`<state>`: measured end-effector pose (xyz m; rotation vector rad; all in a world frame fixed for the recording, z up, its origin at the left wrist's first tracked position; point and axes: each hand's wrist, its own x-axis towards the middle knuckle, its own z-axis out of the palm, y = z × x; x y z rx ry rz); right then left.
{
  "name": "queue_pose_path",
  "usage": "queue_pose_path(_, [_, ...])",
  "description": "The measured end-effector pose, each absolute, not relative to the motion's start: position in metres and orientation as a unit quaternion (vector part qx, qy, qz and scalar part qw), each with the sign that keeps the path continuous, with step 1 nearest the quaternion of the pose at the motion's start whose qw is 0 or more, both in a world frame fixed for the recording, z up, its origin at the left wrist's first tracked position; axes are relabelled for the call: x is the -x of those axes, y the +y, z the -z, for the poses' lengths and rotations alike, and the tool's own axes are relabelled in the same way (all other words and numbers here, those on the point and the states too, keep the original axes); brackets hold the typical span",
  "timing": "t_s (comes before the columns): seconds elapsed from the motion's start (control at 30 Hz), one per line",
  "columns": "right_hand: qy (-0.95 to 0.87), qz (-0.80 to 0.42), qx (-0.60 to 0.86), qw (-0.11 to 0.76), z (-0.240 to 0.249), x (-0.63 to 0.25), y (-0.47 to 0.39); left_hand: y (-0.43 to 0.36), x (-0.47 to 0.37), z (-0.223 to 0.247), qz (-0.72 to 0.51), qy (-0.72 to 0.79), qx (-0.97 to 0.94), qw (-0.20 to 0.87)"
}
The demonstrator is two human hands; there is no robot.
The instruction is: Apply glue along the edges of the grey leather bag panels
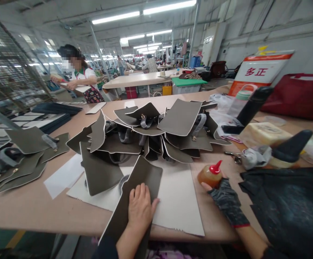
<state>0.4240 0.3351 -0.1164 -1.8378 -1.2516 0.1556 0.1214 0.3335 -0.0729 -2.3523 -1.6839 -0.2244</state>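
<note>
- While pressing flat, fingers spread, on a grey panel [134, 201] at the table's [24, 212] near edge: left hand [140, 208].
- Closed around a red-capped glue bottle [211, 175], just right of the white sheet [178, 201]: gloved right hand [225, 198].

A single view is given, taken from a camera worn on the head. It is aimed forward and down over the table [24, 212], close above the left hand [141, 208] and right hand [225, 199]. The workshop behind is taken in as well, stretched wide at the edges.
</note>
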Motion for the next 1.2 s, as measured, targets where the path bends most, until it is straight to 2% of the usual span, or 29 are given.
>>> queue_pose_path(0.2, [-0.516,-0.073,0.716,0.465,0.104,-0.424,0.340,0.333,-0.130,0.071,0.049,-0.603,0.795,0.042])
queue_pose_path(0.3, [-0.502,-0.151,0.695,0.492,0.077,-0.421,0.323,0.335,-0.129,0.066,0.051,-0.615,0.787,-0.005])
queue_pose_path(0.37, [-0.525,-0.255,0.656,0.479,0.052,-0.419,0.308,0.337,-0.128,0.063,0.045,-0.616,0.786,-0.025])
queue_pose_path(0.47, [-0.600,-0.382,0.572,0.409,0.025,-0.415,0.292,0.342,-0.127,0.060,0.029,-0.618,0.785,-0.033])
queue_pose_path(0.57, [-0.630,-0.425,0.544,0.355,0.026,-0.409,0.287,0.348,-0.125,0.060,0.066,-0.629,0.767,-0.105])
queue_pose_path(0.63, [-0.616,-0.437,0.549,0.358,0.036,-0.403,0.289,0.353,-0.122,0.061,0.103,-0.634,0.745,-0.180])
queue_pose_path(0.7, [-0.591,-0.435,0.566,0.375,0.045,-0.396,0.291,0.357,-0.120,0.063,0.118,-0.639,0.727,-0.221])
queue_pose_path(0.9, [-0.604,-0.351,0.591,0.403,0.044,-0.377,0.299,0.360,-0.121,0.065,0.116,-0.651,0.711,-0.239])
queue_pose_path(1.03, [-0.654,-0.314,0.568,0.390,0.036,-0.365,0.305,0.359,-0.122,0.065,0.114,-0.651,0.708,-0.248])
queue_pose_path(1.2, [-0.716,-0.184,0.576,0.349,0.030,-0.355,0.311,0.361,-0.121,0.063,0.114,-0.648,0.707,-0.258])
